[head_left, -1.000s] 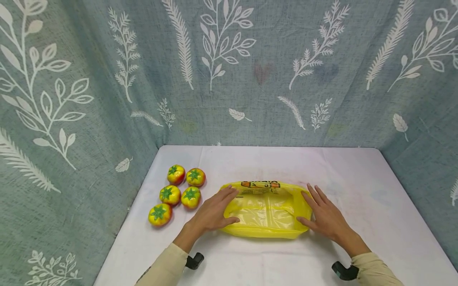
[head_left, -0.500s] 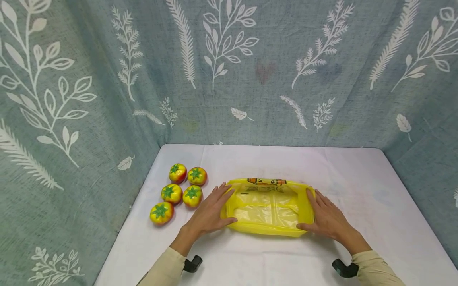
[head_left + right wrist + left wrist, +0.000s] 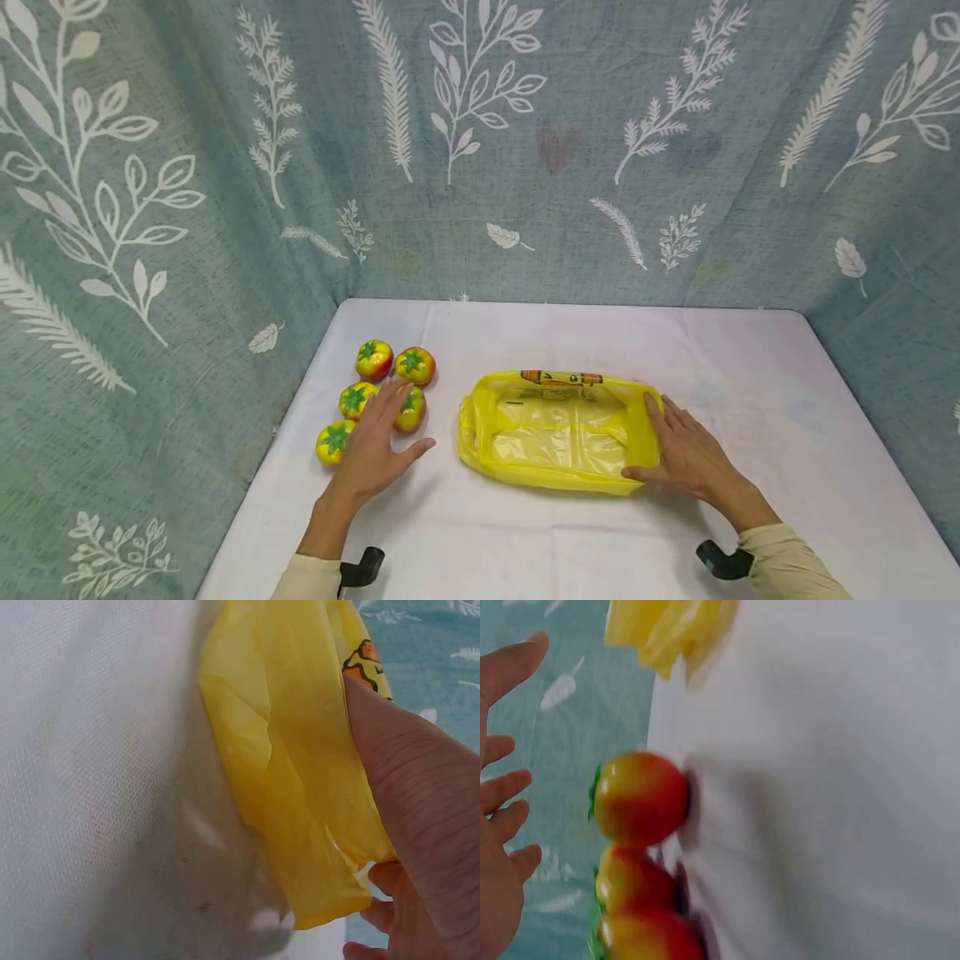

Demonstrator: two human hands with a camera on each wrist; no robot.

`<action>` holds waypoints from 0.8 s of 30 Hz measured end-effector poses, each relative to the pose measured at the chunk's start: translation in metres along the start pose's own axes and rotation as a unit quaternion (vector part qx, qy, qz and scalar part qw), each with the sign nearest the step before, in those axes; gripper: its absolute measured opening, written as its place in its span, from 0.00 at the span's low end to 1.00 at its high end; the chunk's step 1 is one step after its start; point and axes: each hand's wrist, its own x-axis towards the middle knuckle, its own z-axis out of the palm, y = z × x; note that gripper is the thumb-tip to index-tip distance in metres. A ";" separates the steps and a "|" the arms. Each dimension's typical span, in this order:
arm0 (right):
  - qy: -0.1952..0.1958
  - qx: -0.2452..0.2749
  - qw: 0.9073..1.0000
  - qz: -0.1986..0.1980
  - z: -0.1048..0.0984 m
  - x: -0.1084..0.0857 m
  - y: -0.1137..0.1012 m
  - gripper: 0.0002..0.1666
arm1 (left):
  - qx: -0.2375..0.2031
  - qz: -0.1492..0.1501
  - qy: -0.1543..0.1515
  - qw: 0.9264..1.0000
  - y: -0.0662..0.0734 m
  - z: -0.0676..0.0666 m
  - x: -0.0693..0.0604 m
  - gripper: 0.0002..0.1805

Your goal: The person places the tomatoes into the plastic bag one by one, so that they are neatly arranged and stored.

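A yellow plastic bag (image 3: 558,479) lies on the table with its mouth spread wide, facing up. My right hand (image 3: 686,454) rests against its right side, thumb along the near edge and fingers extended at the side. In the right wrist view the thumb (image 3: 420,795) lies against the bag's yellow film (image 3: 307,750). My left hand (image 3: 375,446) hovers over the group of red-and-yellow tomato-like fruits with green leafy tops, partly covering a fruit (image 3: 412,410). The left wrist view shows its fingers (image 3: 506,791) spread apart, holding nothing, beside a shiny fruit (image 3: 641,799).
Several fruits stand close together at the table's left, including one at the back (image 3: 374,360) and one nearer the front (image 3: 333,440). A white cloth covers the table (image 3: 750,375). Grey-green leaf-patterned curtains (image 3: 555,167) enclose the back and sides.
My left hand has left the bag's left side and moved left over the fruits. My right hand stays at the bag's right side. The bag's mouth keeps its wide shape.
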 end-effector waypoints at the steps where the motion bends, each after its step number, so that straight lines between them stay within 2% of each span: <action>1: 0.000 0.001 1.000 0.000 -0.001 0.000 0.000 0.76 | -0.001 -0.007 0.009 1.000 -0.005 -0.004 -0.003 0.51; 4: 0.003 0.005 1.000 0.000 -0.002 -0.001 -0.001 0.76 | -0.005 -0.016 0.046 0.999 -0.020 -0.013 -0.013 0.53; 6: 0.003 0.005 1.000 0.000 -0.002 0.000 -0.001 0.76 | -0.016 -0.032 0.068 0.997 -0.029 -0.017 -0.019 0.55; 9: 0.004 0.004 1.000 -0.002 -0.003 0.000 -0.001 0.76 | -0.046 -0.073 0.095 0.992 -0.042 -0.021 -0.027 0.58; 11: 0.004 0.003 1.000 -0.002 -0.003 0.000 0.000 0.76 | -0.074 -0.109 0.114 0.985 -0.048 -0.021 -0.032 0.59; 14: 0.005 0.003 1.000 -0.003 -0.003 0.000 0.000 0.76 | -0.119 -0.159 0.149 0.969 -0.057 -0.020 -0.038 0.59; 17: 0.007 0.003 1.000 -0.004 -0.004 0.000 0.000 0.77 | -0.165 -0.200 0.192 0.947 -0.064 -0.016 -0.043 0.58; 21: 0.006 0.003 1.000 -0.002 -0.005 -0.001 0.001 0.77 | -0.221 -0.233 0.231 0.918 -0.075 -0.009 -0.047 0.55; 24: 0.008 0.006 1.000 -0.002 -0.005 0.000 0.001 0.76 | -0.255 -0.248 0.238 0.904 -0.079 -0.004 -0.048 0.54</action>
